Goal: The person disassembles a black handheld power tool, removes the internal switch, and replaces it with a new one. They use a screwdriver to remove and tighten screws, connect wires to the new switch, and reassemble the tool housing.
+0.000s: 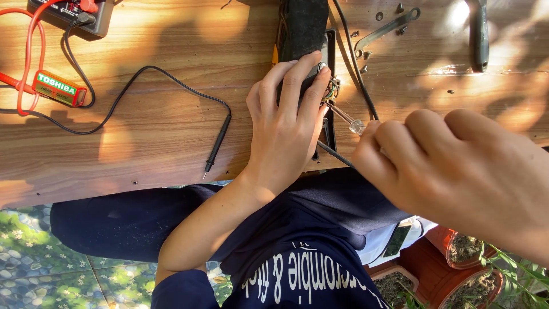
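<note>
Wooden tabletop (160, 131) fills the far half of the view, dappled with sun and shade. At its far left corner sits a meter (77, 12) with red leads (26, 54) looping past a green and red battery (55, 87). A black lead (137, 80) curves right across the wood and ends in a probe (218, 144) whose tip points toward the near edge. Right of the probe, the left hand (286, 123) lies flat over a black device (303, 28), fingers together and pressed down on it, the fingertips reaching a small opening where coloured wires (331, 88) show. The device lies at the middle of the far table edge, partly under that hand. A screwdriver (343, 115) with a thin metal shaft and clear handle slants from the wires toward the right hand (452, 166), which is closed around the handle, knuckles uppermost, large and close to the camera. Farther right on the wood lie a small metal wrench (389, 27), a few loose screws (363, 68) and a dark tool handle (479, 34). Nearer, below the table edge, dark trousers (131, 223) and a dark shirt (297, 269) show over a patterned floor (34, 257), with terracotta pots (452, 269) at the near right.
</note>
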